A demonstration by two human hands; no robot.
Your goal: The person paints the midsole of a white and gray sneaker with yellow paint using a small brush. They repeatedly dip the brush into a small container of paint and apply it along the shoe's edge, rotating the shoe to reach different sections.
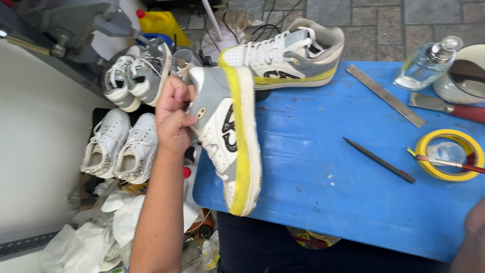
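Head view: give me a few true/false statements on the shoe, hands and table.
1. The left hand grips the sneaker at its heel end. True.
2. The held sneaker lies flat on its sole. False: it is turned on its side, yellowed sole edge showing.
3. A second matching sneaker sits at the blue table's far edge. True.
4. The yellow tape roll is in the right hand. False: it lies on the table; that hand, at the frame corner, holds nothing visible.

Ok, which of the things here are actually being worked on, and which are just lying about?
In hand:
left hand gripping the yellow-soled sneaker
matching sneaker on the blue table

Lying about:
metal ruler
pencil
tape roll
glass bottle
white sneakers
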